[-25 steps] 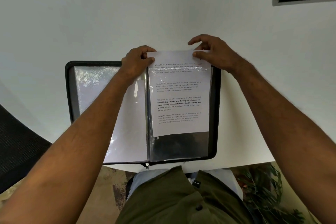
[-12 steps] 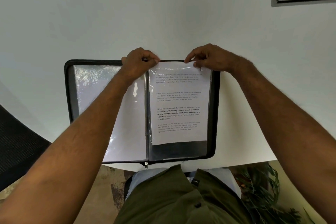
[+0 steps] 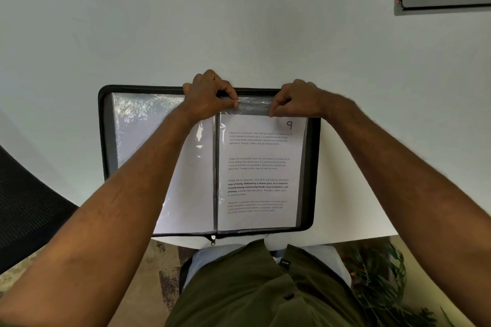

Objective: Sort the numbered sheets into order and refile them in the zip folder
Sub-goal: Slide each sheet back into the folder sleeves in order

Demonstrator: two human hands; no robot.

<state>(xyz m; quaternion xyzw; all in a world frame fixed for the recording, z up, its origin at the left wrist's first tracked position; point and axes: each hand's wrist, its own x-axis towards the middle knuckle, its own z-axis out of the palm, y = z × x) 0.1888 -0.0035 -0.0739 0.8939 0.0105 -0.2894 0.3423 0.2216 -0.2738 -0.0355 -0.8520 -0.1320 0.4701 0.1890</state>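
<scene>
The zip folder (image 3: 314, 172) lay open on the white table (image 3: 239, 21). Sheet 9 (image 3: 259, 172) sat inside its right clear sleeve (image 3: 252, 106), whose top edge the left hand (image 3: 210, 93) and right hand (image 3: 297, 99) pinched.

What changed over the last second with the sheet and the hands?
The printed sheet slid toward the person, fully into the right-hand clear sleeve; its top edge, earlier sticking out, is inside, with a handwritten 9 showing. Both hands let go of the paper: left hand and right hand now pinch the sleeve's mouth. The zip folder stayed open on the table.
</scene>
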